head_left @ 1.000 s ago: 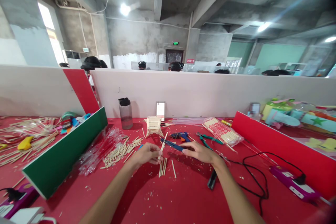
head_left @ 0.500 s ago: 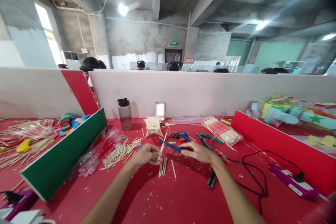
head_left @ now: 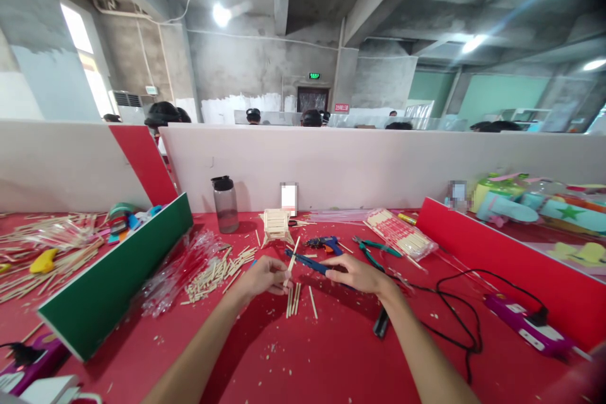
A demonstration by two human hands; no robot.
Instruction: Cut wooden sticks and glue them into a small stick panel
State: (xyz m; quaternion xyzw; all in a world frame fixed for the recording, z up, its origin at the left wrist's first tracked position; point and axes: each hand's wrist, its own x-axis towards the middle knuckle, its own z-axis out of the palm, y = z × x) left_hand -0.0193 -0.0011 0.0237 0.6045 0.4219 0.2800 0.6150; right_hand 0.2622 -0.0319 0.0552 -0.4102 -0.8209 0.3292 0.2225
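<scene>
Head view, desk: red top, strewn with small pale wood chips.
Left hand: fingers nearly closed, pinching the lower end of a slim wooden stick between thumb and fingertips.
Wooden stick: tilted, its upper end leaning slightly right, above the desk between the two hands.
Right hand: fingers curled around the handles of the blue pliers; how far the grip is squeezed cannot be told.
Blue pliers: pointing left, tip at the stick; whether the jaws bite into it is too small to tell.
Short sticks: a few side by side just below the left hand, with a single stick lying apart at their right.
Stick model: standing beyond the hands, before the white partition.
Left side: heap of cut sticks, crumpled clear plastic bags, then the green divider.
Right side: blue glue gun, green-handled pliers, bagged sticks.
Back: water bottle, upright, black lid.
</scene>
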